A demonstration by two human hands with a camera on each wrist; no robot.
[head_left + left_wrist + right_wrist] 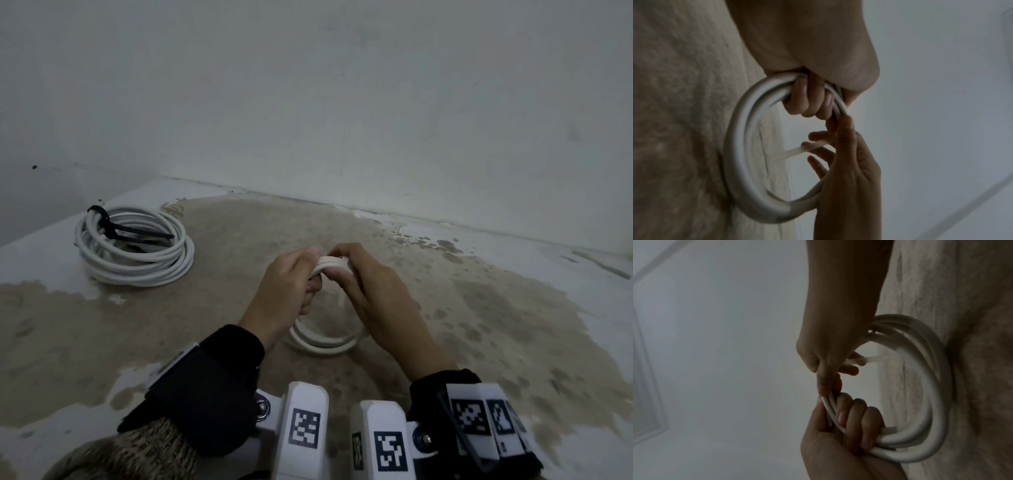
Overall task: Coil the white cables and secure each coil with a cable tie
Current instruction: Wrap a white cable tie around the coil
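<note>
Your left hand [849,434] curled round the white cable coil [920,402], your right hand [830,353] pinching its strands just above, a pale strip [869,359] (blurred) between your right fingers, coil upright against the mottled floor [972,321]

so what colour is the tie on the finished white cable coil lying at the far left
Black cable tie, clearest in the head view.
</note>
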